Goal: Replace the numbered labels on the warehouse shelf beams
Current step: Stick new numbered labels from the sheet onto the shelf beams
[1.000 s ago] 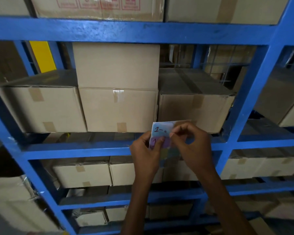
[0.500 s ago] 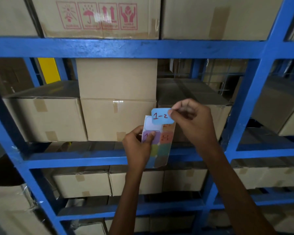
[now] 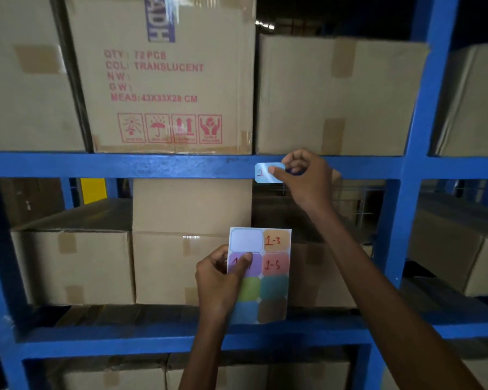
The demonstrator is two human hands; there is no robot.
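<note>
- Dim warehouse aisle, blue racking packed w/ cardboard boxes (image 3: pixel 164 74) on every level.
- Pale blue label (image 3: pixel 266 173) sat flat vs the front of the upper shelf beam (image 3: pixel 124 166), long axis running along the beam, lower edge hanging just below it.
- Right hand (image 3: pixel 307 175) was on it, thumb over the writing, fingers curled behind its right end – pinching or pressing, hard to say.
- Left hand (image 3: pixel 220 277) well below, clamped on the sticker sheet (image 3: pixel 275 277), held upright, thumb across the purple sticker.
- Right hand nearer; prob. next a press along the beam.
</note>
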